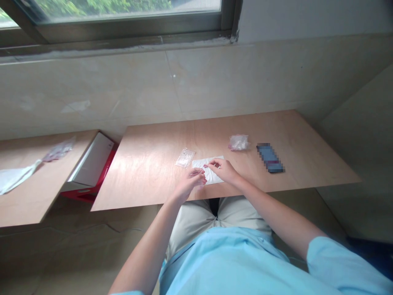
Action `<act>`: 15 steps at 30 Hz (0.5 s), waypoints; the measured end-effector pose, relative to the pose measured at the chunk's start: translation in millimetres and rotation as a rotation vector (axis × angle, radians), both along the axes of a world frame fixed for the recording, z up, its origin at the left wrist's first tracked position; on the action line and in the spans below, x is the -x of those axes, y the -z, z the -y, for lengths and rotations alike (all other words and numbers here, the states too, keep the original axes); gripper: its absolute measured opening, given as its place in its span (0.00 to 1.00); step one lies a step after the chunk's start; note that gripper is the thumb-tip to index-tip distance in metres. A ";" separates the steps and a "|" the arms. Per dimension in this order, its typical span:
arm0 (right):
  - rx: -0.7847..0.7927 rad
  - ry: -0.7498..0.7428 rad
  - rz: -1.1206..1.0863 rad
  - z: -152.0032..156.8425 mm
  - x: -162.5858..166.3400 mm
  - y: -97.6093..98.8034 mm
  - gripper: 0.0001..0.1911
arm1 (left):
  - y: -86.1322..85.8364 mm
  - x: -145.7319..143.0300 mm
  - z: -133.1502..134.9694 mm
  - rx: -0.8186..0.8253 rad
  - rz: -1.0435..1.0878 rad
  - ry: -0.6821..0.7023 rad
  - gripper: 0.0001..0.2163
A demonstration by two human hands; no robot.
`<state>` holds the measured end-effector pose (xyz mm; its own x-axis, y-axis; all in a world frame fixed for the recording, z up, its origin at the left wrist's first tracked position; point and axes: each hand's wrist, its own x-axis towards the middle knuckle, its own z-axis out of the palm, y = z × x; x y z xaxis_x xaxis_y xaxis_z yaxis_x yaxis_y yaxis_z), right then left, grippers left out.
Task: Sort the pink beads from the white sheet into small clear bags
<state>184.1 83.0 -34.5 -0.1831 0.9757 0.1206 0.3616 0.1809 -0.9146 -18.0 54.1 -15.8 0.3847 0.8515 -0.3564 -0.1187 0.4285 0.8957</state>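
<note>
A white sheet point(216, 177), cloth or paper, lies near the table's front edge, under both my hands. My left hand point(192, 182) is closed on a clear plastic bag point(201, 184) over the sheet's left side. My right hand point(225, 170) reaches in from the right, thumb and fingertips pinched together over the sheet. Small reddish bits point(205, 166) show right at those fingertips; whether they are held or lie on the sheet I cannot tell. Just behind the left hand, a flat clear plastic packet point(185, 157) rests on the wood.
Farther back on the wooden table point(147, 164) sits a bunched clear bag point(238, 142) with some red in it. A dark phone-like slab point(270, 157), blurred out, lies to its right. On the left table point(27, 205) are a white cloth point(18, 178) and plastic bags point(59, 150).
</note>
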 end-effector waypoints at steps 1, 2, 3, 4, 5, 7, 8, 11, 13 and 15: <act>-0.010 0.004 0.021 -0.4 -1.7 4.8 0.12 | 1.2 0.0 0.2 -0.004 -0.019 -0.010 0.16; -0.024 0.004 0.048 -1.3 -2.7 9.0 0.11 | 2.4 -0.2 0.8 -0.005 -0.034 -0.020 0.16; -0.039 -0.002 0.084 -3.3 -2.7 12.5 0.11 | 3.4 -0.5 1.6 -0.006 -0.042 -0.028 0.16; -0.051 -0.012 0.128 -7.2 -1.6 15.4 0.11 | 4.3 -0.9 2.5 -0.007 -0.045 -0.035 0.16; -0.064 -0.018 0.178 -13.6 1.0 17.4 0.10 | 4.8 -1.3 3.6 -0.007 -0.045 -0.041 0.16; -0.105 -0.025 0.287 -35.1 12.7 19.2 0.10 | 4.7 -1.7 5.6 -0.005 -0.047 -0.056 0.16; -0.134 -0.026 0.338 -50.4 22.6 19.0 0.11 | 4.0 -1.6 6.4 -0.002 -0.043 -0.069 0.16; -0.242 -0.111 0.429 -110.6 72.1 14.9 0.17 | -0.2 1.5 7.3 0.016 -0.030 -0.131 0.18; -0.289 -0.214 0.497 -156.3 120.7 9.7 0.21 | -3.1 5.9 6.2 0.024 -0.042 -0.191 0.18; -0.321 -0.332 0.556 -200.2 176.8 3.2 0.26 | -3.5 12.2 3.4 0.020 -0.038 -0.289 0.19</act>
